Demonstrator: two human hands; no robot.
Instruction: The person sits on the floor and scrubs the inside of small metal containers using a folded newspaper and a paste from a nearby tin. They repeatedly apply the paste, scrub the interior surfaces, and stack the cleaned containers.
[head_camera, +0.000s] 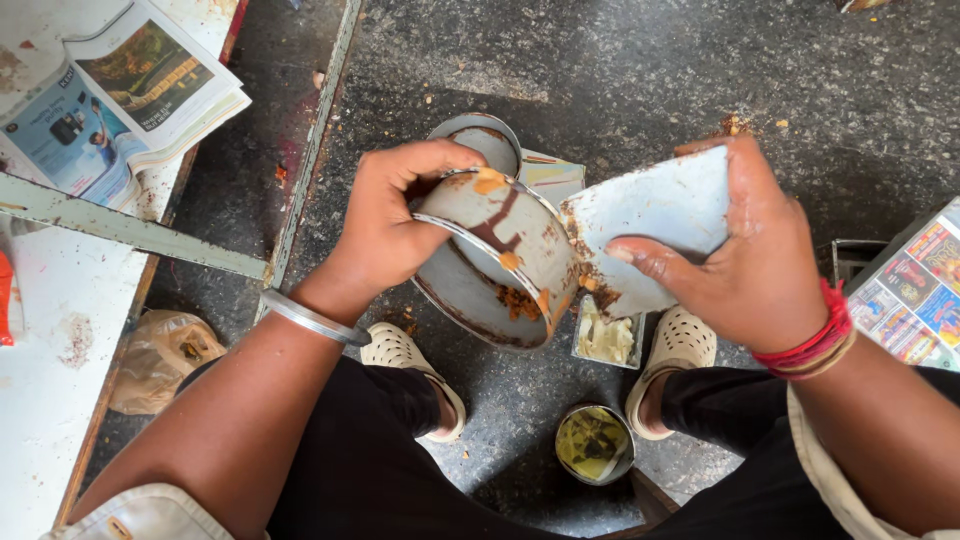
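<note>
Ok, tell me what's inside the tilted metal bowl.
The metal bowl, held by the left hand, shows orange-brown food bits near its lower rim and dark streaks on its wall. The flat card in the right hand reaches in at the rim, hiding what lies beneath it.

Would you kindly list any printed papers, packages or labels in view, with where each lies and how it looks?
Folded newspaper: top left on the white table, glossy photo pages in blue, green and white.
Printed sheet: right edge, a grid of small red, blue and yellow panels.
Crumpled plastic bag: floor at left, tan, translucent.
</note>
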